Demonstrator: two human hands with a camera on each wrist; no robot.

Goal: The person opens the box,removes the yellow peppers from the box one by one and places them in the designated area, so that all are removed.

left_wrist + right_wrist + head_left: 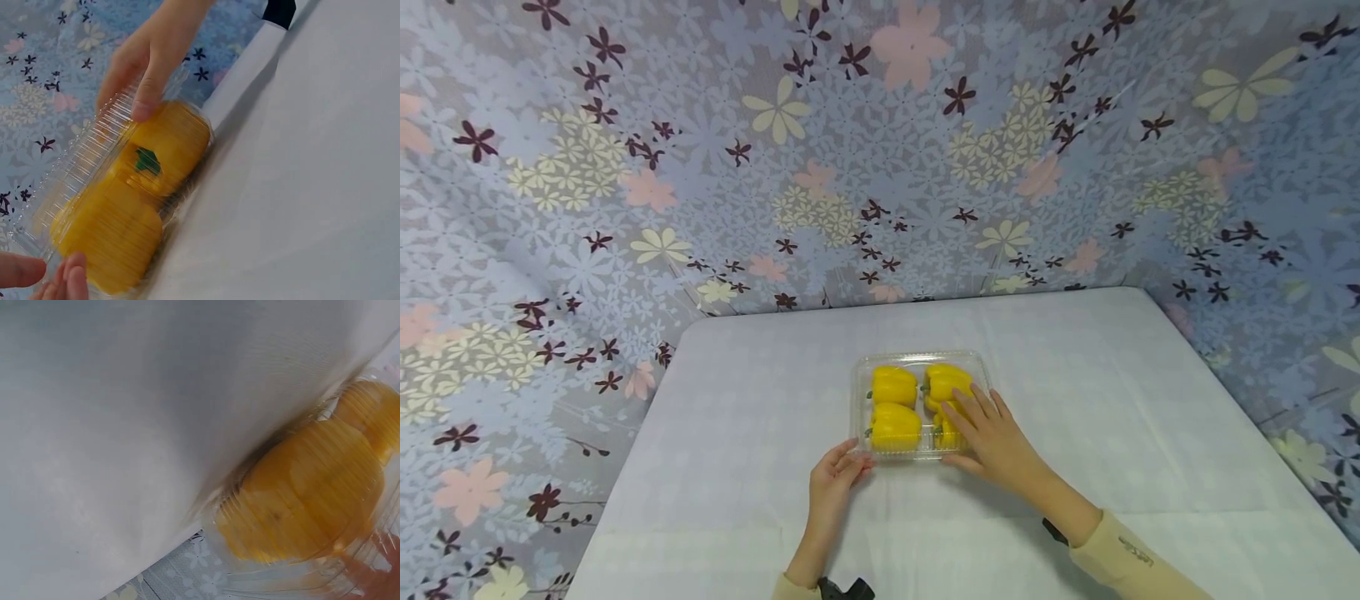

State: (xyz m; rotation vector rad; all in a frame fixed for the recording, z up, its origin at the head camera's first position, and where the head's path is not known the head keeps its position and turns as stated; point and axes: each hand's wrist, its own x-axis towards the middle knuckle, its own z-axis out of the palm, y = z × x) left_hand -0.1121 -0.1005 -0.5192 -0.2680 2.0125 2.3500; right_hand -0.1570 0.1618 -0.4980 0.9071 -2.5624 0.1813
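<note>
A clear plastic clamshell box [925,357] lies on the white-covered table with its ribbed lid over several yellow bell peppers [895,427]. Green stems show on some of them. At the box's near left corner my left hand [832,477] pinches the rim between thumb and fingertips. My right hand [1000,446] lies across the right side of the lid, fingers spread and fairly straight, with the thumb at the near edge. It partly hides the peppers on that side. From the left wrist view, the right thumb [145,100] rests on the lid above a pepper [175,140].
The white cloth [737,400] spreads around the box on the table. Behind and beside the table hangs a blue-grey flowered fabric [880,167]. A black strap [842,588] sits on the left wrist, by a cream sleeve.
</note>
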